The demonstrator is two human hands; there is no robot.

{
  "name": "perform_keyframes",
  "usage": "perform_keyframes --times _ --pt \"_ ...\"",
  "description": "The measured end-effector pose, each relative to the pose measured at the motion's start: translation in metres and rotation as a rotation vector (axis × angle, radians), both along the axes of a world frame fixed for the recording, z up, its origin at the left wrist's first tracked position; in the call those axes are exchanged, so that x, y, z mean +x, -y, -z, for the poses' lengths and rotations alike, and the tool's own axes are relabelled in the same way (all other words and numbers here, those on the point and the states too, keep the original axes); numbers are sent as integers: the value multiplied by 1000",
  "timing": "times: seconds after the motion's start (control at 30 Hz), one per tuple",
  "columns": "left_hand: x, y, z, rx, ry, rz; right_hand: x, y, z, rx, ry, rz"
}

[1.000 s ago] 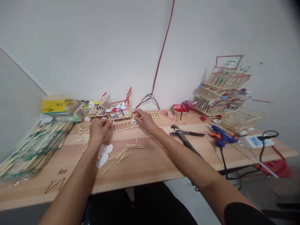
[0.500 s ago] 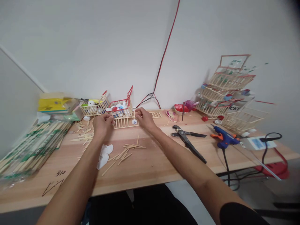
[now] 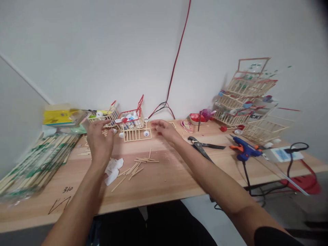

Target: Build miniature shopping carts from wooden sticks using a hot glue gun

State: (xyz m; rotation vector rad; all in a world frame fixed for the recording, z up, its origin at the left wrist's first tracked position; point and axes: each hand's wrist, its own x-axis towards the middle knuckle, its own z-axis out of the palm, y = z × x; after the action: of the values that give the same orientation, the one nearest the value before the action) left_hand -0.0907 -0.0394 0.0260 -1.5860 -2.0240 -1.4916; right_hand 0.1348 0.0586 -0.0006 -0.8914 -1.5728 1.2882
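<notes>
My left hand (image 3: 100,138) is raised over the left part of the table, fingers apart and nothing between them. My right hand (image 3: 165,131) hovers just right of a small stick frame, its fingers loosely spread and holding nothing I can see. The ladder-like stick frame (image 3: 137,134) stands between the hands, with a white round cap (image 3: 146,133) at its right end and another cap (image 3: 121,135) at its left. Directly behind it is a small stick basket with red edges (image 3: 130,119), filled with white and blue bits.
Short loose sticks (image 3: 134,169) and crumpled white paper (image 3: 112,171) lie in front. Bundled sticks (image 3: 48,157) are at left. Black pliers (image 3: 201,147), a blue glue gun (image 3: 244,149), a white power box (image 3: 285,155) and stacked stick baskets (image 3: 246,99) stand right.
My left hand has let go near the frame's left end, moved left and opened. My right hand has drawn off the right end and shifted slightly right, its fingers loosened.
</notes>
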Motion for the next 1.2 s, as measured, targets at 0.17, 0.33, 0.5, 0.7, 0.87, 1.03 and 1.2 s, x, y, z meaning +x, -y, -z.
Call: perform_keyframes --times 0.17,0.33,0.5,0.7,0.87,1.03,1.2 --pt "55 17 6 43 240 333 3 38 -7 -347 -238 -332" --pt "86 20 18 80 272 316 3 58 -2 -477 -312 -486" --pt "91 20 23 190 224 295 5 62 11 -542 -460 -578" --pt "90 19 15 110 223 230 12 67 4 -406 -451 -688" --pt "86 8 15 48 269 155 10 74 -1 -202 -315 -657" --pt "89 0 30 23 659 273 8 74 2 -61 -244 -589" --pt "95 11 31 -34 719 481 11 70 1 -3 -229 -489"
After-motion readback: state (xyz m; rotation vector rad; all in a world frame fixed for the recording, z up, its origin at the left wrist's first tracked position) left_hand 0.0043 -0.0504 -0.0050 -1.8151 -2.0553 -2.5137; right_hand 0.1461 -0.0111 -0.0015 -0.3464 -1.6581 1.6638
